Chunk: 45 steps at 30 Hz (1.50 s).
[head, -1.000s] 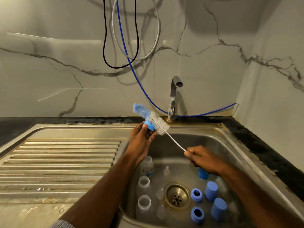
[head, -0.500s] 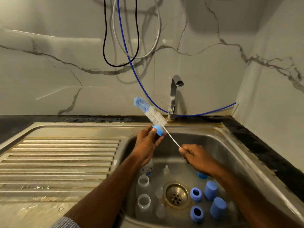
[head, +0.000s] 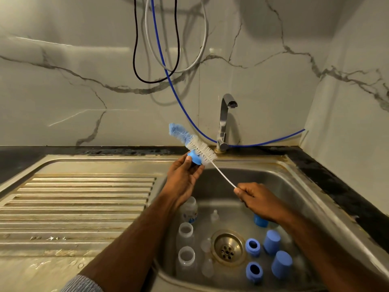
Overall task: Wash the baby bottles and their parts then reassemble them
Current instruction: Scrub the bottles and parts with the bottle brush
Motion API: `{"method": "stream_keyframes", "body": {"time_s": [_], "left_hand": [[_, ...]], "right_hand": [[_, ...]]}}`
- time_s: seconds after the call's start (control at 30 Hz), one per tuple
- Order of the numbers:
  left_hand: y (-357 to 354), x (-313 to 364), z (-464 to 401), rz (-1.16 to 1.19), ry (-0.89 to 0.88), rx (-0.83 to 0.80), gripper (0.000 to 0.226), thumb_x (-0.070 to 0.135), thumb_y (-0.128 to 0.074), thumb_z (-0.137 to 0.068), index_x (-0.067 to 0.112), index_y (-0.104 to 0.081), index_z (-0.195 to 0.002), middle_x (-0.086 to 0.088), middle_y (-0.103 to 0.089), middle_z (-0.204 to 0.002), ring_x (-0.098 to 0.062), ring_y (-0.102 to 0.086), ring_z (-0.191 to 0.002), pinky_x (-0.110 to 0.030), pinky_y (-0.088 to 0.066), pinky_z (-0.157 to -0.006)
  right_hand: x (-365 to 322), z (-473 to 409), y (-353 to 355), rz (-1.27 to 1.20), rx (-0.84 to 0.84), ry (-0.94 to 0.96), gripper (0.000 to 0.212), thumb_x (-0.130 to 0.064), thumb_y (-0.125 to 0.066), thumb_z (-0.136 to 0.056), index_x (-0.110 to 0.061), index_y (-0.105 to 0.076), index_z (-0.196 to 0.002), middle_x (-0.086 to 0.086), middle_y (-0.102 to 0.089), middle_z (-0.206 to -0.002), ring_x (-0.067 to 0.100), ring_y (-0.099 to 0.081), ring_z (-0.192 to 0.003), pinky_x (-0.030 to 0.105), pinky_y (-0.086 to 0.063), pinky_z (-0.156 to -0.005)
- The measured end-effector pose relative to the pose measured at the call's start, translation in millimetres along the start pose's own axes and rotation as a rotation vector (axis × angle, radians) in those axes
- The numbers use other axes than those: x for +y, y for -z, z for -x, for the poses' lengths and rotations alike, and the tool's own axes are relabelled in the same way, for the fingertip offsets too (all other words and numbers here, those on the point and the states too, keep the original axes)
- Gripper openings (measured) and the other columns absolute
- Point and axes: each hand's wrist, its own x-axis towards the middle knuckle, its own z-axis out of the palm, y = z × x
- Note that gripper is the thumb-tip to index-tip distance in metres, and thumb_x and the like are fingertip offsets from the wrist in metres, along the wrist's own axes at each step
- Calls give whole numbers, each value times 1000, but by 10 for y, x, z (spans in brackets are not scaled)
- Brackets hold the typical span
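Marble-veined wall (head: 84,91) (dim light)

The stainless steel sink basin (head: 290,186) lies right of the ribbed steel draining board (head: 80,199). Behind it stands the chrome tap (head: 224,121). In the basin, the clear plastic bottles (head: 186,257) stand left of the round metal drain (head: 228,247), and the blue plastic caps (head: 272,241) and blue screw rings (head: 253,247) stand right of it.

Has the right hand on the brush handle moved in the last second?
Yes. The right hand has drawn back left, away from the sink's right wall, pulling the bottle brush handle with it.
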Motion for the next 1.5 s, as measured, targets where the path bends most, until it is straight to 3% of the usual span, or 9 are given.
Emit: {"method": "stream_keyframes", "body": {"time_s": [0.17,0.43,0.6,0.8,0.93,1.07,1.27,1.4,1.5], "left_hand": [[-59,-112,48,-176,-1,-66,32,12,-46,-105,4,-54,-135,-22,-63,-132,-35,-64,-121,-34,-61,-88],[-33,-41,4,-29,-59,55,30,13,-47,-105,2,-55,-132,-19,-65,-129,-29,-69,-114,-37,-62,-85],[-152,-288,132,-166,18,-3,34,10,-51,-103,6,-52,-137,-20,-62,-131,-30,-70,-110,-33,-63,-80],[-122,-122,23,26,-43,89,34,13,-46,-106,-1,-50,-136,-22,-62,-133,-33,-64,-121,-44,-52,-104],[-38,-129,43,-35,-42,101,34,15,-49,-105,2,-51,-137,-20,-63,-131,-30,-67,-116,-38,-59,-91],[-102,-188,37,-117,-53,33,36,8,-50,-104,1,-49,-139,-22,-61,-133,-32,-67,-116,-39,-58,-94],[21,-140,-16,-202,-99,49,34,6,-54,-102,4,-52,-136,-19,-63,-130,-28,-68,-114,-39,-58,-96],[19,-253,-17,-307,-101,26,36,1,-56,-99,6,-52,-134,-18,-64,-126,-31,-67,-116,-41,-56,-98],[45,-306,-11,-548,-140,31,40,-4,-64,-91,12,-56,-126,-15,-65,-120,-30,-69,-108,-40,-59,-92]], "right_hand": [[-87,2,-53,24,101,18,37,-32,-46,-105,-23,-53,-69,-5,-55,-61,1,-51,-57,22,-41,-60],[46,31,110,-96,-134,-91,37,-33,-48,-104,-22,-55,-69,-3,-54,-62,8,-49,-59,30,-46,-64],[-127,-12,-120,-7,72,-46,36,-33,-46,-105,-21,-57,-72,-5,-58,-63,4,-53,-59,29,-47,-64],[38,22,105,-133,-102,-100,37,-32,-48,-104,-21,-56,-69,-4,-54,-60,8,-48,-58,31,-45,-64],[-36,12,-48,6,-48,-43,38,-33,-47,-104,-22,-54,-68,-6,-55,-59,3,-50,-56,27,-44,-63],[-25,-28,-50,103,89,-11,38,-34,-46,-104,-22,-51,-69,-4,-55,-61,7,-52,-59,31,-43,-63],[193,4,168,99,-15,31,36,-34,-51,-102,-29,-52,-66,-14,-56,-60,0,-51,-55,22,-38,-59],[145,-32,34,125,66,1,36,-35,-49,-103,-26,-53,-68,-8,-56,-60,6,-54,-59,30,-46,-62],[151,-43,111,136,62,-75,37,-35,-49,-103,-19,-55,-70,-4,-58,-61,9,-56,-61,32,-48,-65]]}}
